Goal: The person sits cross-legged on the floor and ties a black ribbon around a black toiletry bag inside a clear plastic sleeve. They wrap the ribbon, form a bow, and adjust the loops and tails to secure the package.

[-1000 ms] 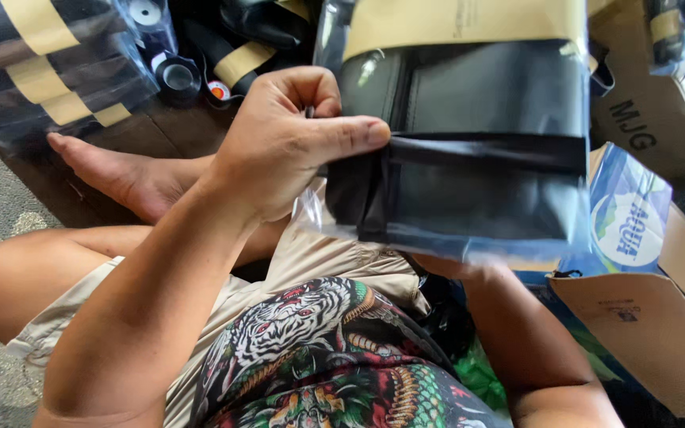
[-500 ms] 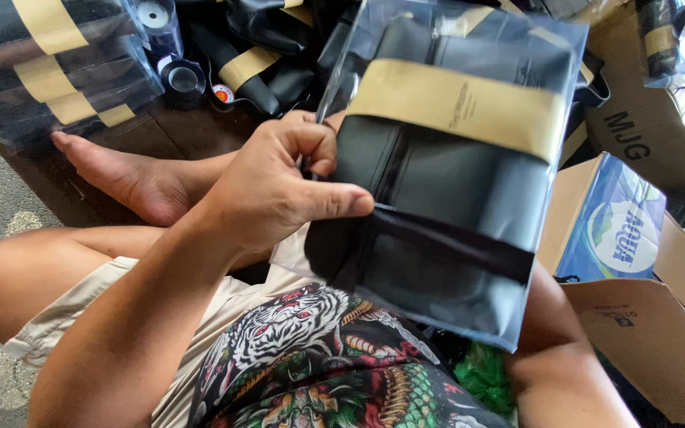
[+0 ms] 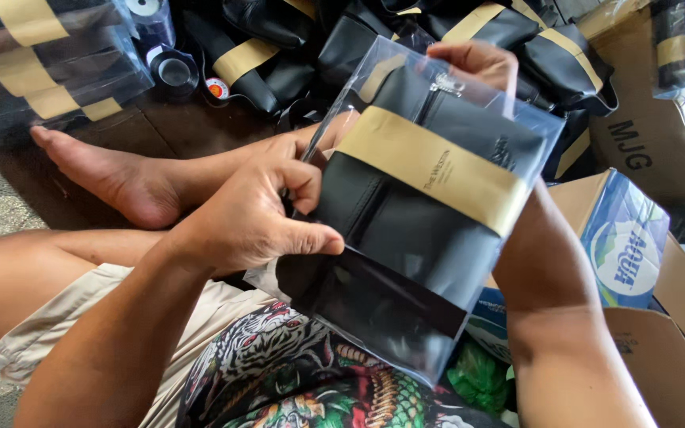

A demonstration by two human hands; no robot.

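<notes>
**Pouch tilts upright as both hands close on its sleeve**

Tilted since a second ago, the bagged pouch [image 3: 422, 222] now stands on a slant in front of you, its tan band [image 3: 438, 170] turned up toward the camera where earlier it sat near the top edge of the view. Your right hand [image 3: 473, 63] has come up behind the far end and shows over the top of the clear sleeve [image 3: 382, 79], fingers curled together on the plastic. Your left hand [image 3: 255, 218] is clamped on the near side, thumb pressed flat across the black front and fingers folded round the edge, so the pouch is held between the two hands and clear of your lap.

Gripping it at opposite ends seems to keep the slack sleeve taut and the band facing you, a hold that suits checking or straightening the pack.

Behind it, more banded black pouches [image 3: 263, 59] lie heaped on the floor beside your bare foot [image 3: 112, 178]. A stack of bagged ones [image 3: 41, 63] sits at upper left, with a tape roll [image 3: 174, 71] just beside it. Cardboard boxes [image 3: 644, 135] stand to the right.
</notes>
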